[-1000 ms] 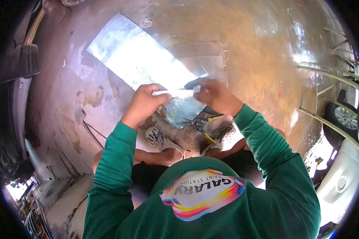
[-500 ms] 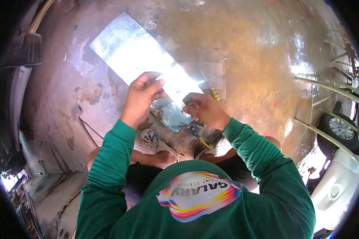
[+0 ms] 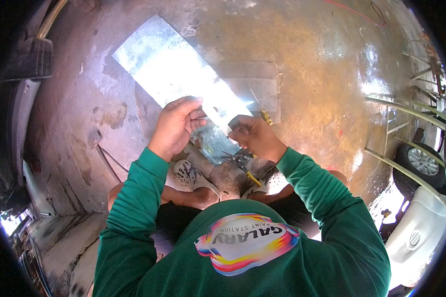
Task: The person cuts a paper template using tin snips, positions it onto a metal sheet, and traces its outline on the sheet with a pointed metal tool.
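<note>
A long, shiny metal sheet point(image 3: 153, 47) stretches from the upper left toward the middle, glaring white over much of its face. At its long near edge is my left hand point(image 3: 176, 123), thumb laid over the edge and the other fingers curled beneath. My right hand point(image 3: 257, 138) pinches the sheet's narrow near end between thumb and fingers. Below the hands, a second bluish metal piece point(image 3: 213, 143) lies on the floor. Snips with yellow handles point(image 3: 248, 173) rest between my shoes, partly over that piece. Another yellow-handled tool point(image 3: 266, 117) sits just beyond my right hand.
A flat grey, translucent-looking sheet point(image 3: 252, 74) lies beyond the metal on the stained concrete floor point(image 3: 312, 44). Metal bars point(image 3: 406, 106), a car wheel point(image 3: 422, 161) and a white car part point(image 3: 415, 237) are at right. Dark vehicle parts point(image 3: 27, 59) stand at left.
My left thumb has lifted and straightened slightly, with a wider gap to the curled fingers. The metal sheet and my right hand have hardly moved.
</note>
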